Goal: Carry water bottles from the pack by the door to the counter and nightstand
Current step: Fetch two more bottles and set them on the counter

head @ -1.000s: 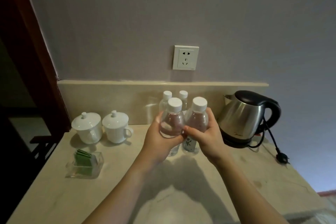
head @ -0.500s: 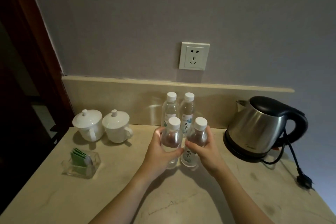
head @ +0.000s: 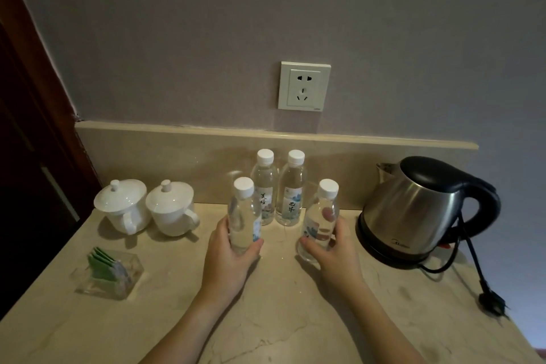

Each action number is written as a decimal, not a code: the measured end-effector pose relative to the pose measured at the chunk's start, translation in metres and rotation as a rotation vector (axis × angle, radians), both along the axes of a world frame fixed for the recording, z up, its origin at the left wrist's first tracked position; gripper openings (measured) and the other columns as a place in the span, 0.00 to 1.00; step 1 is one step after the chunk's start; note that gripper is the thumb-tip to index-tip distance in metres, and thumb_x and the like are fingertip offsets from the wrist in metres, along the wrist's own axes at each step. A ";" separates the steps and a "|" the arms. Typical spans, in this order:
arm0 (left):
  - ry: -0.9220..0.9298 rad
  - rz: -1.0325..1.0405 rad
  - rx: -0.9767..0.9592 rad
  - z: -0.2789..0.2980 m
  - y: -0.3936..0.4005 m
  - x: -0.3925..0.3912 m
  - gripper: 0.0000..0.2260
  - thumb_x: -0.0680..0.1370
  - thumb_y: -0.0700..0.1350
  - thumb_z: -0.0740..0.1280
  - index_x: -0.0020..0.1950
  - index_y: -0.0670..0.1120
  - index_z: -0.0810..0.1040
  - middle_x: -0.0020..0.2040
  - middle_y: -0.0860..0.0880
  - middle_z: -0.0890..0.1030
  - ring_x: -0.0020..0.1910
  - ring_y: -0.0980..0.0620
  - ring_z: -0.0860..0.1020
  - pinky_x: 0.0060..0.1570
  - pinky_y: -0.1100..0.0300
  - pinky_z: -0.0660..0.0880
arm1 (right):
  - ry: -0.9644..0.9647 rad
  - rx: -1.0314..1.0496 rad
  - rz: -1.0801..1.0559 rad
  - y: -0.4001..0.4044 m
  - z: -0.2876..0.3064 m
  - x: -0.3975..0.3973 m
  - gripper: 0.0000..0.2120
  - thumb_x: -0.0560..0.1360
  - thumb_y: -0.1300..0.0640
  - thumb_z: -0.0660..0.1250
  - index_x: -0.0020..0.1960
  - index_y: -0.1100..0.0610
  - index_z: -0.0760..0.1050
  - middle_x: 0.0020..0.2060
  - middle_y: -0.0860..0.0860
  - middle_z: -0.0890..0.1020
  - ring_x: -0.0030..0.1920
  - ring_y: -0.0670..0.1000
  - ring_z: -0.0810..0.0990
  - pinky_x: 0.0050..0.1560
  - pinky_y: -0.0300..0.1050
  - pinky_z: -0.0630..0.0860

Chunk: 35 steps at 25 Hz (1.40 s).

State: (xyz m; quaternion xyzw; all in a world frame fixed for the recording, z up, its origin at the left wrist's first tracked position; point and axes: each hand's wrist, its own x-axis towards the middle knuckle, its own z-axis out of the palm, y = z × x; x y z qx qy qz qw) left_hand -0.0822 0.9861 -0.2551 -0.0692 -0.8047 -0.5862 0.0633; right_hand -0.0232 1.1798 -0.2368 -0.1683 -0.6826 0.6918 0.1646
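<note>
Two hands each hold one bottle, fingers wrapped round it. The left hand (head: 229, 248) grips the left bottle (head: 243, 217); the right hand (head: 332, 247) grips the right bottle (head: 320, 220). Both stand upright on the counter (head: 280, 319). Two more bottles (head: 279, 188) wait at twelve o'clock, between them.

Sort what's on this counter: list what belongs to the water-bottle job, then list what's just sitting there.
Part of the job:
- bottle in the left hand, gripped by the left hand
- bottle in the right hand, gripped by the right hand
- two back bottles standing at the backsplash
- counter

Just lying about:
- kettle, unplugged
- two lidded cups
- tea-bag holder
- wall socket
</note>
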 end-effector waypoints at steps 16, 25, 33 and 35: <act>0.038 0.143 0.056 0.002 0.008 -0.055 0.20 0.69 0.53 0.75 0.58 0.61 0.74 0.53 0.60 0.81 0.52 0.56 0.81 0.51 0.47 0.80 | -0.078 0.277 -0.038 0.048 -0.008 -0.054 0.27 0.72 0.57 0.76 0.68 0.49 0.72 0.59 0.44 0.79 0.58 0.44 0.79 0.55 0.41 0.77; 0.029 0.130 0.092 -0.006 0.012 -0.069 0.22 0.73 0.47 0.75 0.60 0.64 0.71 0.55 0.61 0.80 0.55 0.58 0.80 0.56 0.52 0.78 | -0.085 0.280 -0.106 0.044 -0.011 -0.059 0.28 0.71 0.55 0.76 0.68 0.51 0.71 0.62 0.45 0.77 0.60 0.46 0.77 0.60 0.45 0.76; -0.005 0.074 0.116 -0.015 0.009 -0.074 0.25 0.76 0.46 0.72 0.69 0.57 0.67 0.62 0.58 0.79 0.62 0.55 0.78 0.62 0.51 0.76 | -0.079 0.277 -0.011 0.049 -0.011 -0.054 0.26 0.75 0.59 0.72 0.70 0.49 0.69 0.59 0.42 0.77 0.57 0.41 0.77 0.59 0.38 0.72; -0.005 0.058 0.108 -0.013 0.010 -0.074 0.27 0.74 0.44 0.74 0.69 0.54 0.67 0.60 0.58 0.78 0.60 0.57 0.79 0.58 0.57 0.76 | -0.095 0.287 0.024 0.050 -0.011 -0.054 0.26 0.77 0.58 0.71 0.72 0.50 0.67 0.62 0.44 0.76 0.62 0.44 0.74 0.62 0.41 0.70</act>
